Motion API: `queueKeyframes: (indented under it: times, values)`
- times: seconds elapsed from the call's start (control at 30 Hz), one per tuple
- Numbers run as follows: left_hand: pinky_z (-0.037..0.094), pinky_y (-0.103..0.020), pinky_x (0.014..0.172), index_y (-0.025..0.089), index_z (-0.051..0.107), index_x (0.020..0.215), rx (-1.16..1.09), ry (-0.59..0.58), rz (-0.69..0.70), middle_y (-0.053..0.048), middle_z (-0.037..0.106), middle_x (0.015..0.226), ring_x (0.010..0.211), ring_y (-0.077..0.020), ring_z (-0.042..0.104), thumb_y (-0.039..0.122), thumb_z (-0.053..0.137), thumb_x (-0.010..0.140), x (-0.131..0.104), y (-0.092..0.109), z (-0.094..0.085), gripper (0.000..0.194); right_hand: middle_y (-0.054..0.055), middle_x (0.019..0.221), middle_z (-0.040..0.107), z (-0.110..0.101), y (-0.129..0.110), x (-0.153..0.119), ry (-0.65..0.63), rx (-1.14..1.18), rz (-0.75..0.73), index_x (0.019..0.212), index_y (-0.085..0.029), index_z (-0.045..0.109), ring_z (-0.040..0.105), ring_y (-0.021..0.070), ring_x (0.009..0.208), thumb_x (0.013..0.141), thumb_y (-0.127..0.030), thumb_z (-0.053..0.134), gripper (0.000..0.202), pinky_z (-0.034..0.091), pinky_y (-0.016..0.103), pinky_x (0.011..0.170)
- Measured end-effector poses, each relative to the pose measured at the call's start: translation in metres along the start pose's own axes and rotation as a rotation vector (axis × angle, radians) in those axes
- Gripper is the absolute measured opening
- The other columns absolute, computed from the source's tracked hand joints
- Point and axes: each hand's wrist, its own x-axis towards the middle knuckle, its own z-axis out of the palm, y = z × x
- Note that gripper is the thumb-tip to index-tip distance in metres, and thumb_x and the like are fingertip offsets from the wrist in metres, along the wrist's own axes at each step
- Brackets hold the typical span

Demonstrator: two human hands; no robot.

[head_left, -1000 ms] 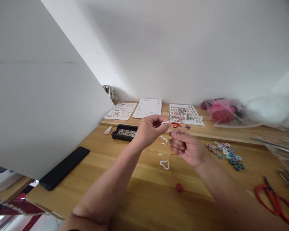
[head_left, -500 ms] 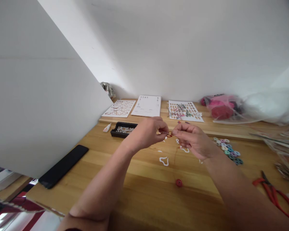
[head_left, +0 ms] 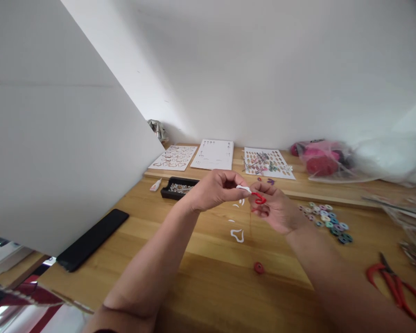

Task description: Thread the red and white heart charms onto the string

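My left hand (head_left: 219, 189) pinches a white curved cutout (head_left: 243, 188) between thumb and fingers, above the table. A red thread-wrapped loop (head_left: 260, 199) joins or touches the cutout's right end; the exact joint is too small to tell. Closed around red thread is my right hand (head_left: 275, 208), close beside the left fingertips. A thin strand hangs from the hands toward a small red thread spool (head_left: 259, 268) on the table. Beneath the hands lies another white outline cutout (head_left: 237, 236), with small white scraps around it.
Several coloured thread spools (head_left: 333, 222) lie at right, with red-handled scissors (head_left: 395, 282) nearer me. At left are a black bead tray (head_left: 169, 192), a small white tube (head_left: 156, 185) and a black slab (head_left: 93, 238). Printed sheets (head_left: 213, 155) and plastic bags (head_left: 326, 162) line the back ledge.
The held piece has turned, so its white part and red loop now show plainly. My right hand has shifted slightly left and down; the view has moved a little.
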Motion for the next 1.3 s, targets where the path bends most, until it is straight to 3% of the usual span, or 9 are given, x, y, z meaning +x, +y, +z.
queueKeyframes:
  times: [0.17,0.3,0.5,0.57,0.7,0.83,0.97,1.13,1.3]
  values:
    - [0.039,-0.022,0.055,0.017,0.068,0.076,-0.120,0.137,0.010,0.000,0.061,0.064,0.056,-0.0078,0.047,0.033,0.078,0.076,0.005,-0.005,0.007,0.020,-0.010,0.049,0.026,0.006,0.011,0.002,-0.049,0.173,0.092,0.065,-0.021,0.048,0.020,0.0078,0.047,0.071,-0.036,0.081,0.037,0.020,0.021,0.044]
    - [0.039,-0.023,0.059,0.016,0.065,0.077,-0.083,0.253,0.048,0.001,0.061,0.071,0.060,-0.0069,0.048,0.031,0.075,0.077,0.008,-0.009,0.008,0.018,-0.010,0.047,0.028,0.011,0.011,0.000,0.014,0.126,0.065,0.065,-0.020,0.052,0.021,0.0065,0.045,0.070,-0.035,0.081,0.034,0.021,0.021,0.044]
    - [0.036,-0.024,0.057,0.015,0.067,0.078,0.238,0.392,0.074,-0.001,0.062,0.071,0.061,-0.0092,0.047,0.030,0.070,0.078,0.009,-0.011,0.005,0.016,-0.007,0.051,0.040,0.022,0.006,-0.007,0.157,-0.061,-0.095,0.066,-0.020,0.062,0.028,0.0062,0.045,0.070,-0.036,0.082,0.025,0.026,0.023,0.045]
    - [0.035,-0.025,0.056,0.015,0.068,0.076,0.344,0.363,0.094,-0.001,0.062,0.069,0.060,-0.0097,0.047,0.026,0.068,0.078,0.007,-0.009,0.006,0.011,-0.005,0.055,0.044,0.021,0.002,-0.009,0.166,-0.159,-0.172,0.066,-0.020,0.064,0.033,0.0073,0.048,0.071,-0.036,0.081,0.024,0.026,0.024,0.046]
    - [0.035,-0.024,0.055,0.016,0.067,0.073,0.464,0.167,0.082,-0.001,0.061,0.066,0.060,-0.0096,0.048,0.021,0.065,0.078,0.003,-0.005,0.007,0.008,-0.004,0.057,0.047,0.008,-0.007,-0.010,0.161,-0.365,-0.246,0.069,-0.019,0.066,0.036,0.0086,0.051,0.076,-0.038,0.076,0.023,0.025,0.026,0.048]
    - [0.033,-0.022,0.053,0.015,0.068,0.076,0.479,-0.003,0.038,0.002,0.059,0.063,0.057,-0.0080,0.045,0.023,0.065,0.078,0.000,-0.004,0.001,0.008,-0.002,0.061,0.053,-0.005,-0.013,-0.009,0.105,-0.427,-0.196,0.072,-0.017,0.067,0.037,0.0080,0.052,0.076,-0.042,0.077,0.027,0.025,0.025,0.048]
    - [0.036,-0.021,0.058,0.014,0.069,0.081,0.316,-0.119,0.002,0.002,0.061,0.068,0.060,-0.0072,0.046,0.022,0.070,0.076,-0.001,-0.004,-0.005,0.010,-0.004,0.057,0.051,-0.007,-0.013,-0.005,0.078,-0.372,-0.126,0.072,-0.017,0.067,0.036,0.0066,0.049,0.071,-0.045,0.082,0.031,0.025,0.024,0.047]
    - [0.039,-0.023,0.062,0.014,0.068,0.079,0.034,-0.067,-0.028,0.001,0.061,0.071,0.063,-0.0077,0.050,0.030,0.076,0.075,0.002,-0.004,-0.007,0.018,-0.005,0.057,0.051,-0.001,-0.006,-0.002,0.066,-0.112,0.019,0.071,-0.019,0.066,0.033,0.0041,0.045,0.055,-0.041,0.091,0.037,0.020,0.021,0.044]
    - [0.032,-0.022,0.055,0.014,0.066,0.078,-0.101,0.068,-0.028,0.004,0.053,0.063,0.055,-0.0052,0.040,0.033,0.077,0.076,0.005,-0.006,-0.003,0.022,-0.010,0.047,0.031,0.006,0.003,-0.001,0.035,0.128,0.138,0.064,-0.019,0.059,0.021,0.0043,0.045,0.055,-0.032,0.090,0.035,0.018,0.019,0.043]
